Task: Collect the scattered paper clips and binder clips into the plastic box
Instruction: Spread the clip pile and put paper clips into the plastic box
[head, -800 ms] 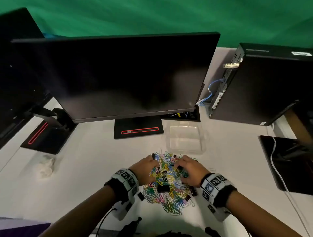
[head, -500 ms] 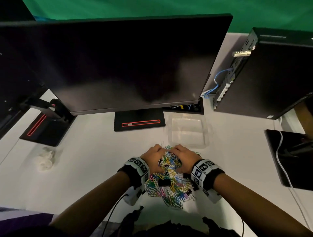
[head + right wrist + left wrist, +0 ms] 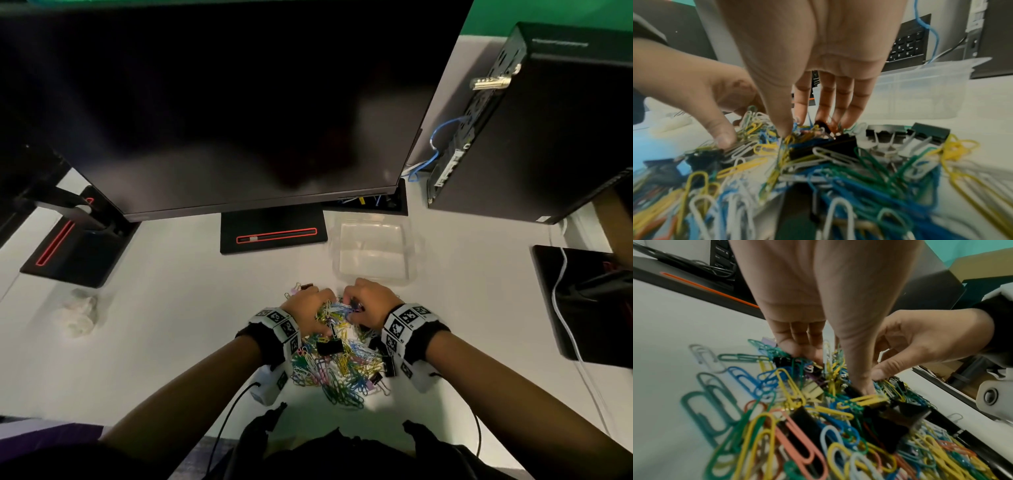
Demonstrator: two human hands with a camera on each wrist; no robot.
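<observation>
Left hand (image 3: 307, 310) and right hand (image 3: 369, 303) side by side, fingers (image 3: 797, 344) curled into a heap of multicoloured wire paper clips (image 3: 337, 371) and black binder clips (image 3: 329, 347) on the white counter (image 3: 164, 325), gripping bunches, empty clear plastic box (image 3: 373, 251) just beyond the hands

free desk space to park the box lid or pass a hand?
Bare desk between the crumpled tissue and the clip pile; another strip right of the plastic box, before the black pad. Crowded: both hands, left hand and right hand, in the pile.
</observation>
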